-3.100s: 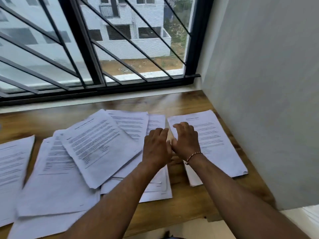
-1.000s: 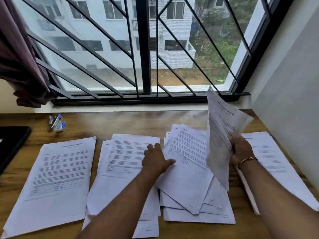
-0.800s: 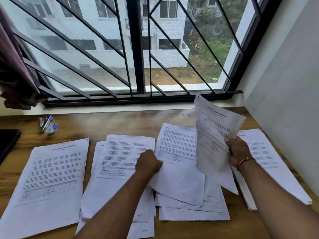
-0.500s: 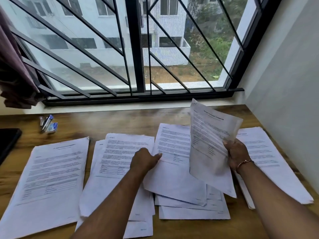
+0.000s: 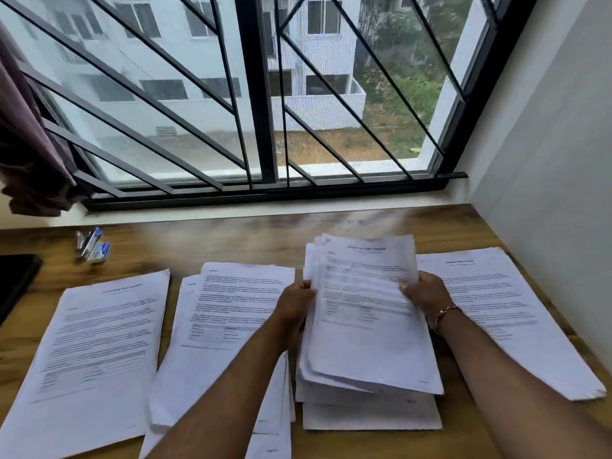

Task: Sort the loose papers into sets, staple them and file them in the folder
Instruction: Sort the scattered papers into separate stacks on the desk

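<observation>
The sheet the right hand was lifting is now lying on the stack at the desk's 5 o'clock, and that hand and the left hand are clamping its 3 and 9 o'clock edges, likely squaring a set for stapling.

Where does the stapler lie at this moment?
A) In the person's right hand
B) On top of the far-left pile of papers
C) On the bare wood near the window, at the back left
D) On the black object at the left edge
C: the stapler lies on the wooden table beside a small blue box, behind the far-left pile and not touching it.
</observation>
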